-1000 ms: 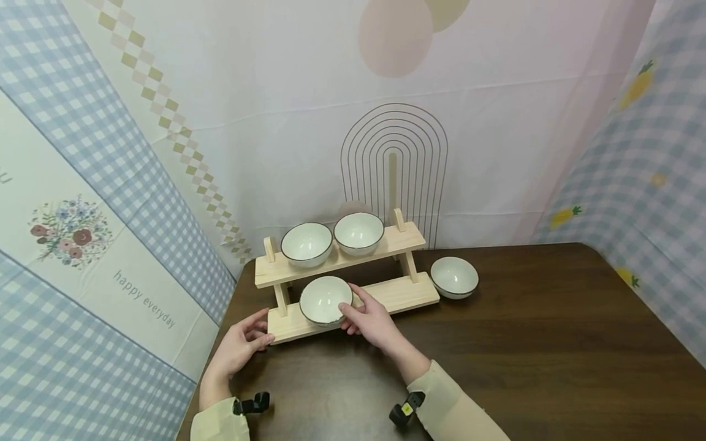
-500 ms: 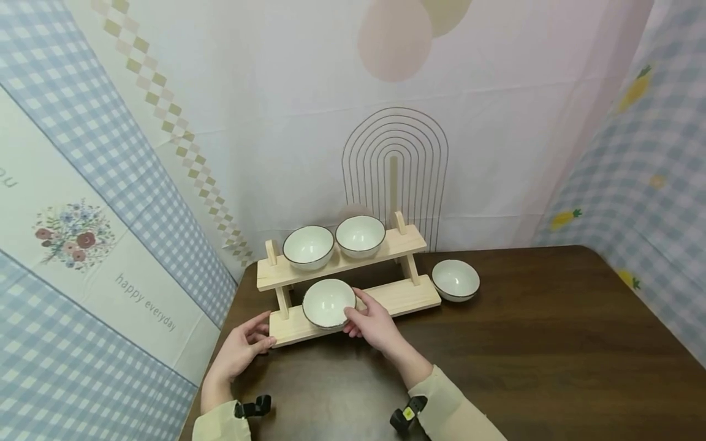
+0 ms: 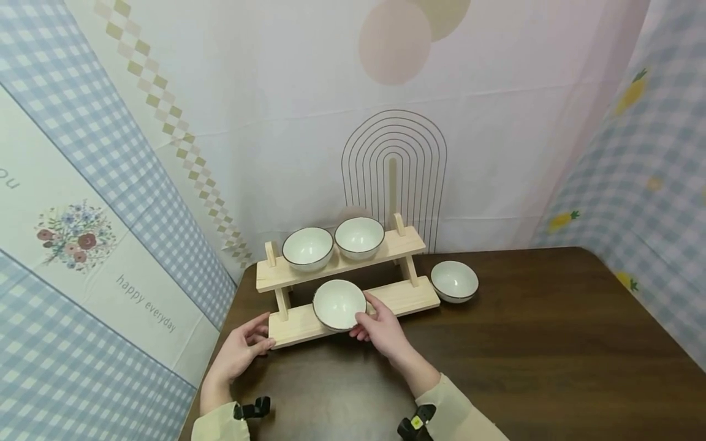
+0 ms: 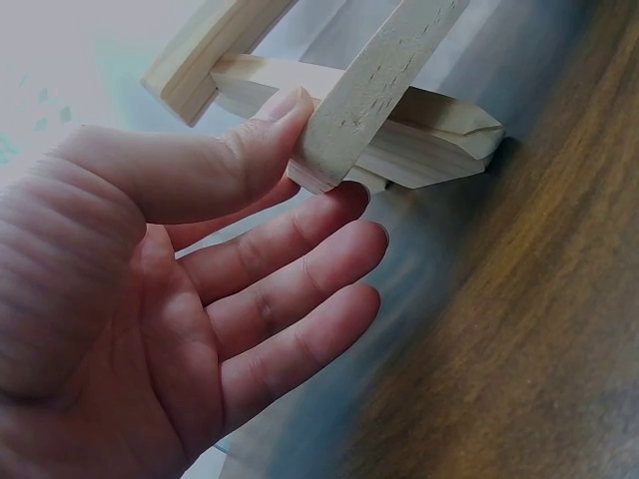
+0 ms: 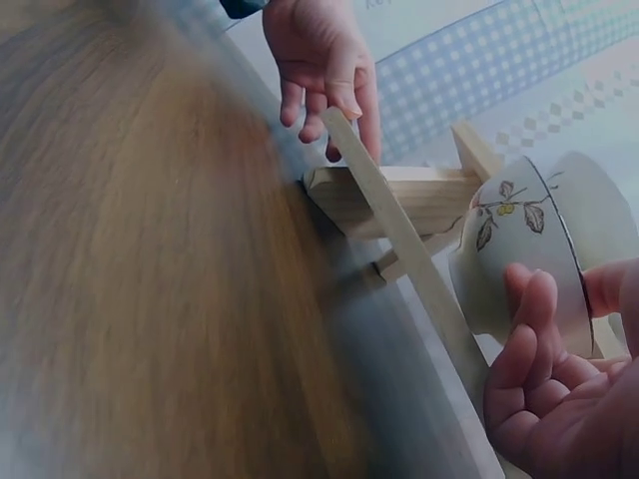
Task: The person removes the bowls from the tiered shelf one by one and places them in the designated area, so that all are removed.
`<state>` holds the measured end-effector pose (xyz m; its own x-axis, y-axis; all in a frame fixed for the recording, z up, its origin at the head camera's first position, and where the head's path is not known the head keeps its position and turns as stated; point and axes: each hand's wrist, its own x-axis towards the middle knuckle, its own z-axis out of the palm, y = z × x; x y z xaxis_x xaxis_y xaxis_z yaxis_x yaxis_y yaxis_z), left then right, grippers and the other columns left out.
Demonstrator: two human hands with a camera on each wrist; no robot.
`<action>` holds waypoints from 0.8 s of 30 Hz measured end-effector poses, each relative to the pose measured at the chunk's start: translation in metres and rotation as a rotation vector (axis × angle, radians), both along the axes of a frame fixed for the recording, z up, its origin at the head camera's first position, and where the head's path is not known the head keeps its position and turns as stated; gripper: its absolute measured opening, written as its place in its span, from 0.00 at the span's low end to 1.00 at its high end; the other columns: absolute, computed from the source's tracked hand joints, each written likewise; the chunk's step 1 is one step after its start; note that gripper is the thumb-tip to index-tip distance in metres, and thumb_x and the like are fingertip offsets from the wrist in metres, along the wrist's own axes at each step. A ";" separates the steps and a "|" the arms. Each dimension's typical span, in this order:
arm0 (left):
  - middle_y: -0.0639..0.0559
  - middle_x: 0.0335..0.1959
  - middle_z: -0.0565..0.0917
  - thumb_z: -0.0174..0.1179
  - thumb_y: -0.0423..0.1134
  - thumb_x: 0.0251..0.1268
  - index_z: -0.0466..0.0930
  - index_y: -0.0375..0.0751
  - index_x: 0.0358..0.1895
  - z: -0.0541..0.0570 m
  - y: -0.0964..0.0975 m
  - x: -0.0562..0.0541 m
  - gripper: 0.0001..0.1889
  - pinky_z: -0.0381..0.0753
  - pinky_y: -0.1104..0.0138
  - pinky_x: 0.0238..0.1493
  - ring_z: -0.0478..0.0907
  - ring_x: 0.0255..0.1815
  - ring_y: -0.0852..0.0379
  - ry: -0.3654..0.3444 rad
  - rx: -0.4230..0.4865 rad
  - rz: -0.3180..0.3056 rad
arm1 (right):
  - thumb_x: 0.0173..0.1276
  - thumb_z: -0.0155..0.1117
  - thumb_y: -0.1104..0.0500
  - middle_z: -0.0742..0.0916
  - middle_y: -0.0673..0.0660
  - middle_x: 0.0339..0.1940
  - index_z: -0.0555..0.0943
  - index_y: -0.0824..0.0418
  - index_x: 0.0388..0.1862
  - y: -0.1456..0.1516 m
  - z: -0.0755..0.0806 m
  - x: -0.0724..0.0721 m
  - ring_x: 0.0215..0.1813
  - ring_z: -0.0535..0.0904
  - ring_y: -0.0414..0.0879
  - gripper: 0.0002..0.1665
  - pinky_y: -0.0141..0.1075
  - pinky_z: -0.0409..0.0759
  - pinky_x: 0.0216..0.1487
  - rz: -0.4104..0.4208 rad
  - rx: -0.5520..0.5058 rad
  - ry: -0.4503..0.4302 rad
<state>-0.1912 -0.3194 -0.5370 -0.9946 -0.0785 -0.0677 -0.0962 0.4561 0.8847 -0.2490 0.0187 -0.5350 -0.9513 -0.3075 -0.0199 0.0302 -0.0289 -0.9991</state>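
Observation:
My right hand grips a white bowl with a dark rim by its right side, thumb at the rim. The bowl is over the lower board of a two-tier wooden shelf. In the right wrist view, a leaf pattern shows on the bowl's outer wall, and curled fingers press against it. My left hand pinches the left end of the lower board. The left wrist view shows the thumb on one face of the board, with the other fingers spread below.
Two similar bowls, a left one and a right one, stand on the upper board. Another bowl sits on the dark wooden table, just right of the shelf. Patterned cloth hangs behind and at both sides.
My right hand has shifted the bowl to the right along the lower board. The left hand stays at the board's end, and the other bowls keep their places.

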 end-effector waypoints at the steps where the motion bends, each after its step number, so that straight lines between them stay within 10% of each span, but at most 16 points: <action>1: 0.36 0.52 0.84 0.71 0.26 0.68 0.67 0.26 0.78 0.000 0.000 0.000 0.37 0.88 0.60 0.37 0.86 0.42 0.51 0.000 0.000 -0.002 | 0.76 0.60 0.64 0.89 0.60 0.24 0.60 0.71 0.84 0.003 0.000 0.001 0.24 0.82 0.43 0.41 0.37 0.82 0.30 -0.005 -0.005 -0.003; 24: 0.35 0.53 0.84 0.71 0.26 0.69 0.66 0.26 0.79 0.006 0.001 0.005 0.38 0.88 0.59 0.38 0.86 0.41 0.54 0.004 0.027 -0.020 | 0.76 0.61 0.66 0.89 0.62 0.24 0.63 0.70 0.83 0.041 0.000 -0.004 0.27 0.85 0.50 0.39 0.33 0.81 0.29 -0.098 -0.052 -0.024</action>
<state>-0.1866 -0.3182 -0.5315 -0.9963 -0.0568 -0.0651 -0.0833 0.4339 0.8971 -0.2534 0.0596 -0.5353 -0.9763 -0.2145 -0.0292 0.0483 -0.0845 -0.9953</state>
